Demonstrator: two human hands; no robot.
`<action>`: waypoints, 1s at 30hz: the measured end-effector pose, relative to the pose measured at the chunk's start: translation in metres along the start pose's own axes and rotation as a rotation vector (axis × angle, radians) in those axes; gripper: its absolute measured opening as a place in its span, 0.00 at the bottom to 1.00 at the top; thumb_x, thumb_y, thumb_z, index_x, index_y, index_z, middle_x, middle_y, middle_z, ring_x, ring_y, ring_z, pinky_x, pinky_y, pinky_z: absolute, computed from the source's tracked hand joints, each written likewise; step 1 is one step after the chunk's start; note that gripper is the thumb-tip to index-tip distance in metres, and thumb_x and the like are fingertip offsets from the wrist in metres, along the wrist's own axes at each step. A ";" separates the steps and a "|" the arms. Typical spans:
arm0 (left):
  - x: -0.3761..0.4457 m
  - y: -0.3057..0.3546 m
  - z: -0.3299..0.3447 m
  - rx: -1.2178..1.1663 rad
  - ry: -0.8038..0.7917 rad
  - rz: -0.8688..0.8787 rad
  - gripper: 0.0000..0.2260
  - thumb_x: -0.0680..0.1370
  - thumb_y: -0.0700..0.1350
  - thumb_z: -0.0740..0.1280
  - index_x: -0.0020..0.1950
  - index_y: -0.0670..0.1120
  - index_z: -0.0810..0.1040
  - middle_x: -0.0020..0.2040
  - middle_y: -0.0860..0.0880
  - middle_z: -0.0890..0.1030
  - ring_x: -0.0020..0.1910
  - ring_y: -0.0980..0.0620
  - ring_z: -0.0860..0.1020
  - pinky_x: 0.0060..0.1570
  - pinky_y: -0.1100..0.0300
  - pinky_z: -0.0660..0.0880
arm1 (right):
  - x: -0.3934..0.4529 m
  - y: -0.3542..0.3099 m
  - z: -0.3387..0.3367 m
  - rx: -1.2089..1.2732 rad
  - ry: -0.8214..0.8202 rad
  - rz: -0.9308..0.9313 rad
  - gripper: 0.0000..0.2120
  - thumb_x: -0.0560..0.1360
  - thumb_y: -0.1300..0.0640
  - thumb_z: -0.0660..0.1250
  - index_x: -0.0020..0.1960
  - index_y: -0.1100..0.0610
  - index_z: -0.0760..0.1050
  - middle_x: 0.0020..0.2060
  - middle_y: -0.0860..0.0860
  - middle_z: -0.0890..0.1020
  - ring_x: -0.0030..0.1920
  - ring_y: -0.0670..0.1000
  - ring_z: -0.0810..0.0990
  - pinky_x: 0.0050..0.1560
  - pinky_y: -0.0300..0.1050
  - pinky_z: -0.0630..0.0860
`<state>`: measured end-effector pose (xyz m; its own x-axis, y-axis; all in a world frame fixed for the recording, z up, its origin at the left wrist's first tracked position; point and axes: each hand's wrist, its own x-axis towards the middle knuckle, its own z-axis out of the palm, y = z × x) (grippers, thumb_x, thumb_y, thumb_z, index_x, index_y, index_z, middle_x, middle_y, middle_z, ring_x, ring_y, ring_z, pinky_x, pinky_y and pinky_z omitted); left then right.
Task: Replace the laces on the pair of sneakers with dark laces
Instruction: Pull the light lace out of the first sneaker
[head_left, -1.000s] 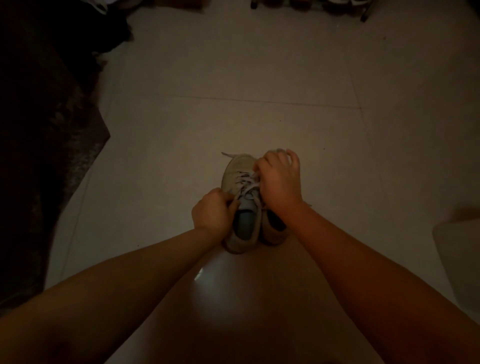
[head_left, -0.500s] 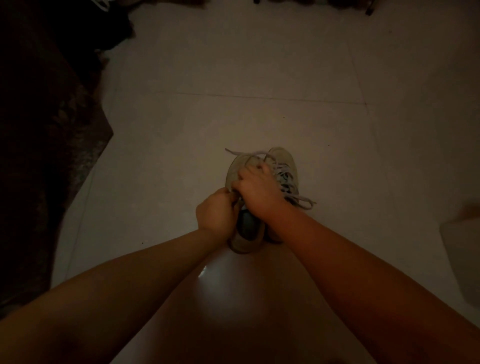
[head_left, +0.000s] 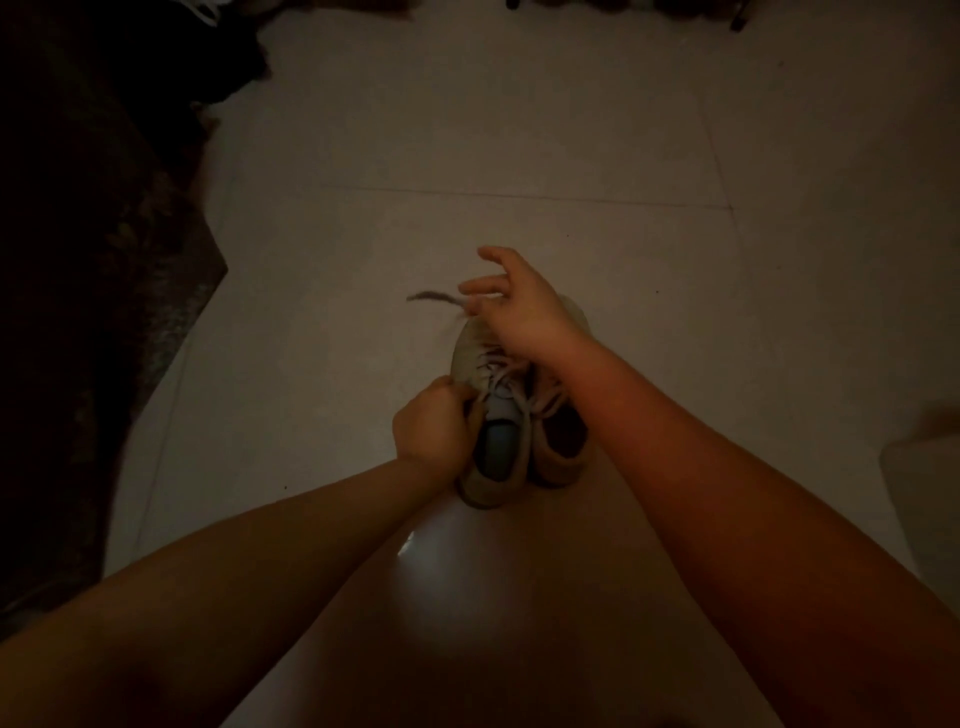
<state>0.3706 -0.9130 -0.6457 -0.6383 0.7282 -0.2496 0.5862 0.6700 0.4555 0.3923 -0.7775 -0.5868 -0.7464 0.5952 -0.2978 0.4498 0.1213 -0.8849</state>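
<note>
**Lace drawn out of the left sneaker on a dim tiled floor**

Nearest the camera, two bare forearms reached forward over a pale tiled floor (head_left: 519, 130), where a small bright glare lay just short of the shoes. The pair of sneakers (head_left: 519, 447) stood side by side and touching, heels toward the person, toes pointing away. The left sneaker (head_left: 480, 364) showed a bluish insole and a loosened light lace (head_left: 506, 376) crossing its eyelets; the right sneaker (head_left: 563, 441) had a dark opening, and the right forearm hid its front half.

The left hand (head_left: 434, 428) was curled tightly against the left sneaker's outer side near the tongue, gripping the shoe. The right hand (head_left: 519, 306) was raised above the toes, thumb and one finger pinching the lace while the other fingers spread loosely; a blurred free end of the lace stuck out to the left of that hand.

A dark patterned rug (head_left: 93, 312) ran along the left edge. A pale object, cut off by the frame, sat at the right edge. Farther off, dark shapes lined the top, too dim to identify. No writing or brand could be read.
</note>
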 end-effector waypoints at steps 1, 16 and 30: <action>0.000 0.000 0.000 -0.012 0.002 -0.010 0.10 0.78 0.53 0.61 0.52 0.50 0.78 0.49 0.47 0.76 0.47 0.47 0.77 0.38 0.59 0.66 | -0.002 0.008 -0.005 -0.073 0.017 0.034 0.20 0.77 0.62 0.63 0.68 0.56 0.66 0.52 0.49 0.79 0.49 0.48 0.79 0.50 0.39 0.76; 0.004 0.026 0.016 -0.023 -0.002 0.022 0.14 0.75 0.58 0.64 0.47 0.48 0.81 0.49 0.46 0.75 0.50 0.47 0.74 0.47 0.54 0.70 | -0.028 0.064 -0.016 -0.870 -0.009 0.037 0.07 0.71 0.55 0.65 0.36 0.52 0.80 0.38 0.53 0.83 0.42 0.53 0.80 0.44 0.42 0.73; -0.001 0.036 0.015 -0.210 -0.112 -0.153 0.17 0.75 0.50 0.65 0.26 0.50 0.69 0.29 0.52 0.72 0.41 0.45 0.79 0.42 0.54 0.72 | -0.024 0.055 -0.020 -1.079 -0.017 -0.181 0.12 0.76 0.52 0.59 0.52 0.58 0.76 0.54 0.55 0.77 0.59 0.56 0.70 0.58 0.47 0.58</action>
<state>0.3993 -0.8873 -0.6420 -0.6458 0.6399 -0.4165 0.3631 0.7373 0.5696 0.4449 -0.7691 -0.6208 -0.8475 0.4887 -0.2072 0.5200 0.8428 -0.1387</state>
